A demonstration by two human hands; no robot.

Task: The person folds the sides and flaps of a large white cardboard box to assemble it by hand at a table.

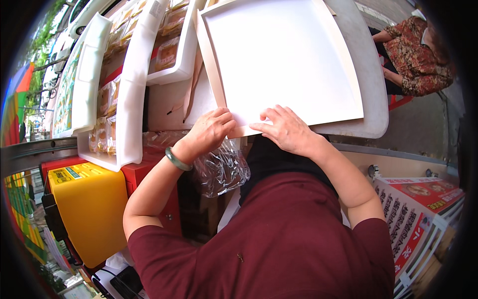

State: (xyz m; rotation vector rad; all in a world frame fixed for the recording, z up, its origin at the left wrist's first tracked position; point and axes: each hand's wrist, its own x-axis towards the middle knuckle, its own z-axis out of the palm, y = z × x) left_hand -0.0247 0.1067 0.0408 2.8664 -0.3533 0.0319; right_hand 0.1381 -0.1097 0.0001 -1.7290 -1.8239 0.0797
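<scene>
A large shallow box or lid [283, 63] with a white inside and pale tan edges lies in front of me on a light table. My left hand [213, 129], below a green bangle, has its curled fingers on the near left corner of the box. Just right of it, my right hand [285, 129] rests at the near edge, thumb and fingers on the rim and the bent-in side flap. Whether the fingers pinch the board firmly is partly hidden. Tan strings with dark tips [186, 93] lie on the table left of the box.
White plastic trays [130, 86] of wrapped pastries stand at the left. Clear plastic wrap [224, 172] hangs below the table's near edge. A yellow case [89, 209] sits lower left, beside a red cabinet. A person in a patterned top [414, 56] sits beyond the table's rounded right end [373, 112].
</scene>
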